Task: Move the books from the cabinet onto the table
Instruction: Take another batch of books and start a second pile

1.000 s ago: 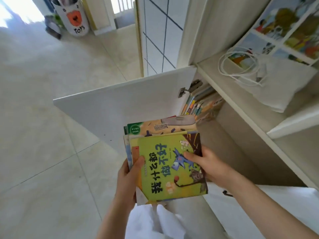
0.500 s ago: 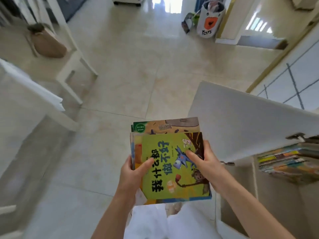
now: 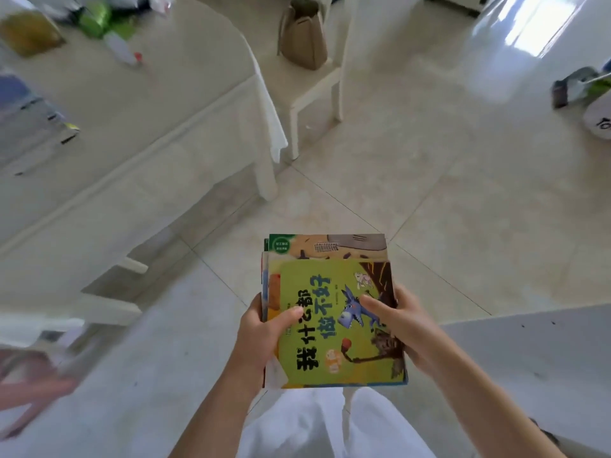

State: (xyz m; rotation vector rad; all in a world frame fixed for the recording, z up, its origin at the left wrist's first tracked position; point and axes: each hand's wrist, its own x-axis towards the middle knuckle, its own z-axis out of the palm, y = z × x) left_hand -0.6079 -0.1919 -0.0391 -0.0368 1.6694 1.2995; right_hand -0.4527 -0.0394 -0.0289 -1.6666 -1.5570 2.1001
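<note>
I hold a small stack of picture books (image 3: 334, 312) in front of my body; the top one has a green cover with a blue donkey and black Chinese writing. My left hand (image 3: 261, 335) grips the stack's left edge, thumb on the cover. On the right edge sits my right hand (image 3: 400, 325), its thumb lying across the donkey. The table (image 3: 139, 104), under a white cloth, fills the upper left, well apart from the stack. The white cabinet door (image 3: 542, 365) shows at the lower right; the cabinet's inside is out of view.
On the table lie a blurred pile of books (image 3: 29, 123) at the left edge, a small bottle (image 3: 122, 51) and green and yellow items. A white chair (image 3: 317, 84) carries a brown bag (image 3: 302, 34). A white bin (image 3: 598, 120) stands at the right edge.
My view has swung left, away from the cabinet shelves toward the table. The stack stays in both hands with the same grip.
</note>
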